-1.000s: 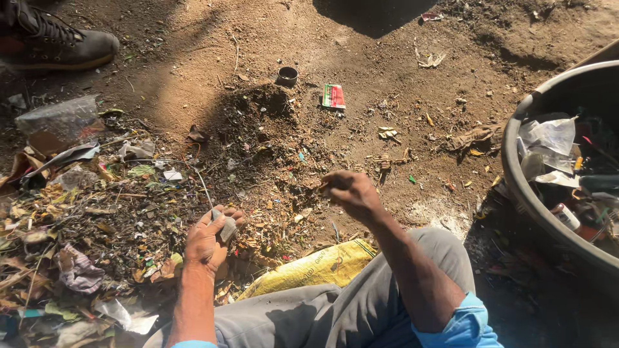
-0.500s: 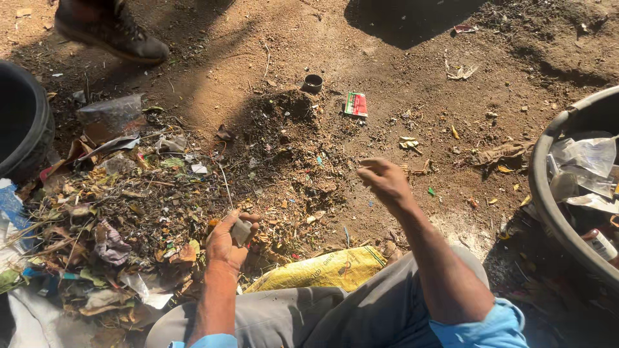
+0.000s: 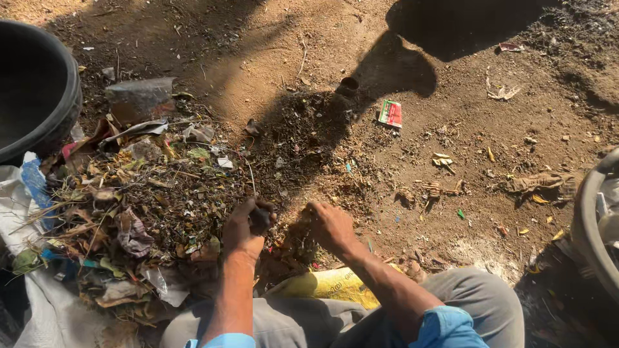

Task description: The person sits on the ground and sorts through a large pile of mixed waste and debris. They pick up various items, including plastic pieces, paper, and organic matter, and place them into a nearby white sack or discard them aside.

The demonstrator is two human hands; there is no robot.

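The left hand [image 3: 244,227] mostly covers a small dark object [image 3: 260,219]; the grey tub [image 3: 590,235] is cut off by the right edge.

Outdoor waste-sorting spot on bare ground, in hard sunlight. Brown packed dirt [image 3: 271,58] fills the frame, strewn with scraps. Heap of dry leaves, twigs, plastic bits and wrappers [image 3: 142,212] at centre left. Round black tub [image 3: 58,109] at upper left; grey basin rim [image 3: 590,225] at right edge. White woven sack [image 3: 39,309] at lower left.
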